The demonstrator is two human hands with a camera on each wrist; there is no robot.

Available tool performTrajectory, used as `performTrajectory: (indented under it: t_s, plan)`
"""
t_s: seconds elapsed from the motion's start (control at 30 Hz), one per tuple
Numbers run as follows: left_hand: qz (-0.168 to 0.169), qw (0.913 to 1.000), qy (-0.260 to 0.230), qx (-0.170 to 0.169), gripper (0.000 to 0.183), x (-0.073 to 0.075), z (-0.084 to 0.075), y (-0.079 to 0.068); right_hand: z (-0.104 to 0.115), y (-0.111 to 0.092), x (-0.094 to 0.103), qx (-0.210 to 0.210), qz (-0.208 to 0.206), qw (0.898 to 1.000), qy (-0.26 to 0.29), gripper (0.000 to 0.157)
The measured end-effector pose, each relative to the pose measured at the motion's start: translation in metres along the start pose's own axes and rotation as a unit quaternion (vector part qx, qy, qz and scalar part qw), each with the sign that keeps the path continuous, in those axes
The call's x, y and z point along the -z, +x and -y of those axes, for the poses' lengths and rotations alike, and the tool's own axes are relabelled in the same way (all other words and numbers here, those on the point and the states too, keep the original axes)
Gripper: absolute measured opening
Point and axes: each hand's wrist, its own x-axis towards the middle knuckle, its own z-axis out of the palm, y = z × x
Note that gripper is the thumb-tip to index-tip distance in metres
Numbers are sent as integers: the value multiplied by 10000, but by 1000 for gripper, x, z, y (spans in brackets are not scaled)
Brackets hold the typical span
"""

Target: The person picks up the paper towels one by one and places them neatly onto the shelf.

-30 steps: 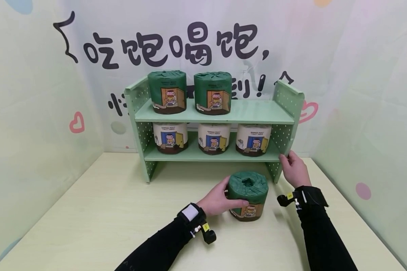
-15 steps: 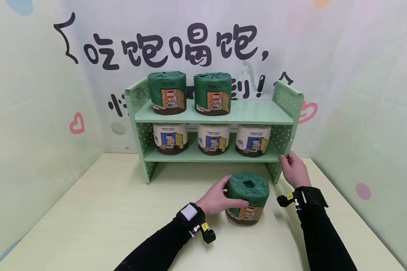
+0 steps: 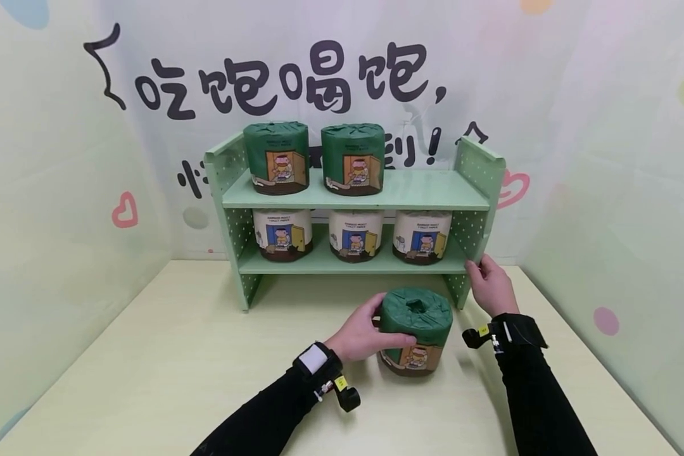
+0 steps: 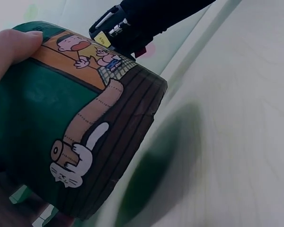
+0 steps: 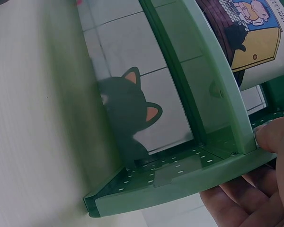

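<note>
My left hand (image 3: 358, 335) holds a toilet paper roll in green wrapping (image 3: 427, 326), thumb across its front and fingers round the far side. In the left wrist view the roll (image 4: 42, 99) is tilted, and its shadow shows a gap between it and the table. My right hand (image 3: 493, 288) grips the right side panel of a pale green two-tier shelf (image 3: 433, 187); in the right wrist view the thumb lies at the panel's edge (image 5: 180, 182) and the other fingers are behind it. Two green-wrapped rolls (image 3: 276, 158) stand on the upper tier, left and middle.
Three white-wrapped rolls (image 3: 283, 235) stand in a row on the lower tier. The shelf rests on a pale wooden table (image 3: 165, 354), against a printed backdrop (image 3: 319, 19) with black lettering. Side walls flank the table left and right.
The held roll has dipped slightly toward me and come back up a little. The head view has shifted slightly. My right hand keeps its hold on the side panel.
</note>
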Motion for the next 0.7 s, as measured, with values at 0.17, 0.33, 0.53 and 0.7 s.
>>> performTrajectory:
  t_s: [0.17,0.33,0.53,0.7]
  plan:
    - [36,10000,59,25,83,1,-3,-1,-2,-1,1,79,-20,10000,-39,42]
    - [-16,10000,76,-13,82,4,-8,0,-2,0,2,167,-65,9998,-63,41]
    - [-41,9999,3,-104,79,8,-14,1,0,2,1,214,-52,9997,-43,41]
    - [-9,9998,-120,-156,78,9,-18,3,-2,2,1,200,-45,9998,-76,42]
